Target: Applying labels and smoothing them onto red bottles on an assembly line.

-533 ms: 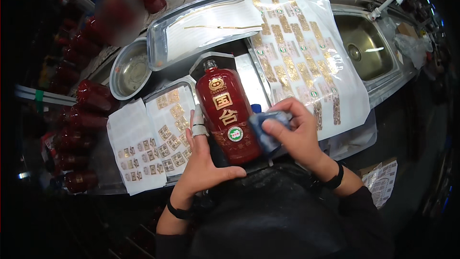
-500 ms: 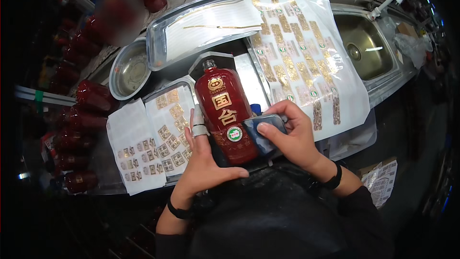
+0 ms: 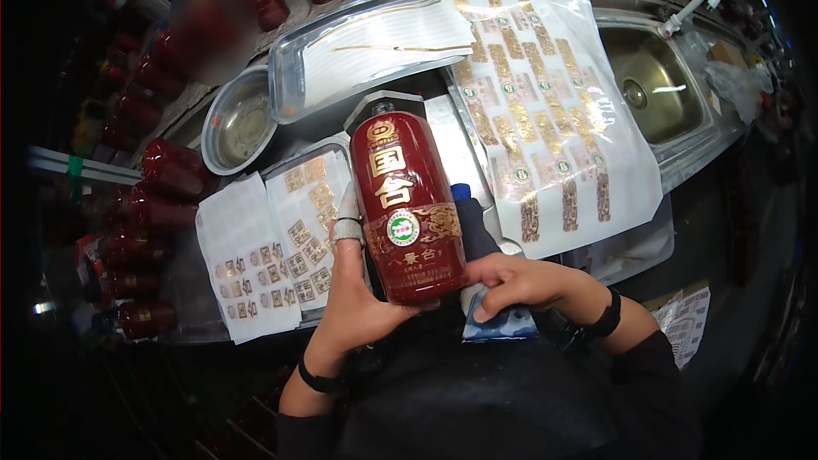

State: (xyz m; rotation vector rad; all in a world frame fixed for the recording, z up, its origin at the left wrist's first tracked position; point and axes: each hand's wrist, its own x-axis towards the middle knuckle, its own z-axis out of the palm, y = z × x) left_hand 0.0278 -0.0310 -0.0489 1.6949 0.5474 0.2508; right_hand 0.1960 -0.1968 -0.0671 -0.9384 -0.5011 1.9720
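A dark red glass bottle (image 3: 409,247) with gold characters, a patterned gold band and a round green-and-white emblem leans back with its base toward me. My left hand (image 3: 354,298) holds its lower left side, thumb under the base, with a pale wrap on one finger. My right hand (image 3: 532,285) grips a flat blue pad (image 3: 498,324) below the bottle's lower right corner, its fingers against the bottle. Behind the bottle's neck shows a grey angular rest (image 3: 396,100). A blue-capped item (image 3: 461,192) is partly hidden at the bottle's right.
Sheets of gold decals (image 3: 247,255) lie at left; a large decal sheet (image 3: 626,196) spreads at right. Behind are a metal bowl (image 3: 215,132) and a tray (image 3: 274,85) with paper. A sink (image 3: 652,111) with a white tap (image 3: 692,8) is far right. Red bottles (image 3: 175,169) line the left and back.
The bottle has come nearer and its lower front is uncovered. My right hand has moved the blue pad off the bottle's front, down toward me. My left hand now holds the base more closely.
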